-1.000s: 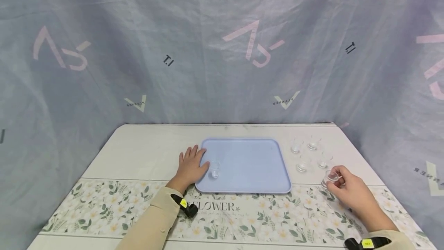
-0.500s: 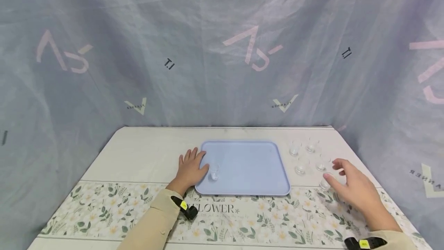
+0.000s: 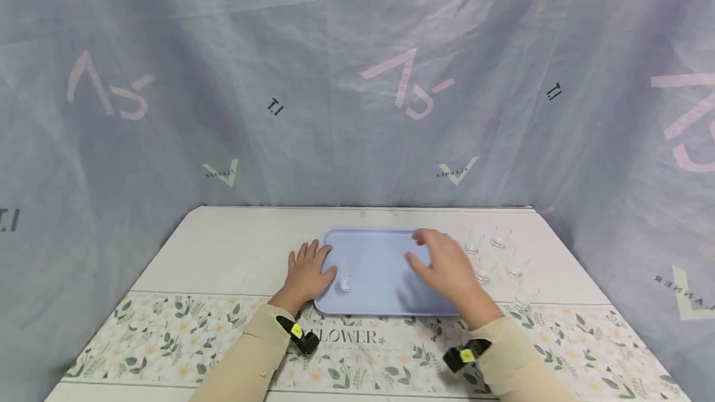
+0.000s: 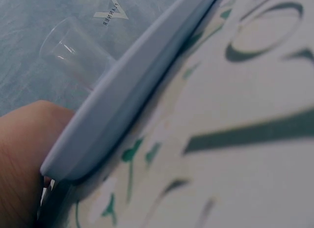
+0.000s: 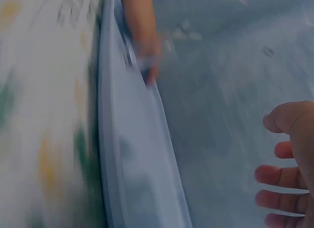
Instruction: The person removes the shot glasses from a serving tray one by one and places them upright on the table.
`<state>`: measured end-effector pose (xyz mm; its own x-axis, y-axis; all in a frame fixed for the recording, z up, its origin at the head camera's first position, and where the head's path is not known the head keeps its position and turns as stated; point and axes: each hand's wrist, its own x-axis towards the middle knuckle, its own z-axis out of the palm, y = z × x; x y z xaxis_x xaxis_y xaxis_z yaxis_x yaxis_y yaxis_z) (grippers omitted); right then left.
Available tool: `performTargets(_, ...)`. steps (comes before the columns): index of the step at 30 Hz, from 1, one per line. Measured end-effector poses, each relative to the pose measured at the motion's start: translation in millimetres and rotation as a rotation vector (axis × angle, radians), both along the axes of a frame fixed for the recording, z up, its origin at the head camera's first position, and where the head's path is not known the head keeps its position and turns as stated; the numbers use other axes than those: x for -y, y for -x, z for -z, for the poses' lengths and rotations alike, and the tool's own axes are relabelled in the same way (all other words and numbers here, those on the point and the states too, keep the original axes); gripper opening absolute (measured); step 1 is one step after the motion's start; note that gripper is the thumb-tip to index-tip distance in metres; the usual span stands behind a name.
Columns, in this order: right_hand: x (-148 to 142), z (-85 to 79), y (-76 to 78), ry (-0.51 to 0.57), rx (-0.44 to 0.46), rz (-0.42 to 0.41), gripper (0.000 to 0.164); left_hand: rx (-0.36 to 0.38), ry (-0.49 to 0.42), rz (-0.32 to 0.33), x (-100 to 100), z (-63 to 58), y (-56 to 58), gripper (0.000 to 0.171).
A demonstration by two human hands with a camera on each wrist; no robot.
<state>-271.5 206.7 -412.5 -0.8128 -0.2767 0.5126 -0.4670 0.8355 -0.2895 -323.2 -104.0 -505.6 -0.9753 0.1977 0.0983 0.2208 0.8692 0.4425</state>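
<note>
A pale blue tray [image 3: 380, 272] lies flat on the table, and a small clear glass [image 3: 346, 280] stands on it near its left edge. My left hand [image 3: 306, 272] rests on the tray's left rim, fingers spread, its thumb beside that glass. Above the tray's right part hovers my right hand [image 3: 447, 265], fingers apart and holding nothing. In the right wrist view its fingers [image 5: 279, 176] are loosely bent around bare air. The left wrist view shows the clear glass [image 4: 78, 51] rising behind the tray rim [image 4: 98, 115].
Right of the tray stand several more clear glasses, such as a front one [image 3: 525, 294] and a back one [image 3: 501, 237]. A floral strip [image 3: 223, 340] runs along the table's front. Grey curtain [image 3: 335, 110] hangs behind and at both sides.
My right hand has let go of the front glass at the right and moved left over the tray. The left hand stays on the rim. The head view has tilted slightly up.
</note>
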Motion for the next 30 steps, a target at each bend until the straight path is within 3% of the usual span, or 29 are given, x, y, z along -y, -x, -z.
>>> performTargets(8, 82, 5.4, 15.9, 0.051, 0.249, -0.139, 0.044, -0.030, 0.014, -0.002, -2, 0.1, -0.5, 0.061)
performTargets(15, 113, 18.4, 26.2, 0.054, 0.437, -0.246, 0.042, -0.011, 0.043, -0.002, 0, 0.0, 1.1, 0.061)
performTargets(22, 114, 30.0, 27.0, 0.075, 0.422, -0.281, 0.033, -0.019, 0.043, -0.003, 1, -2.6, 0.3, 0.061)
performTargets(30, 115, 36.3, 27.3, 0.110, 0.424, -0.287, 0.034, -0.022, 0.049, 0.001, 0, -3.1, -2.8, 0.061)
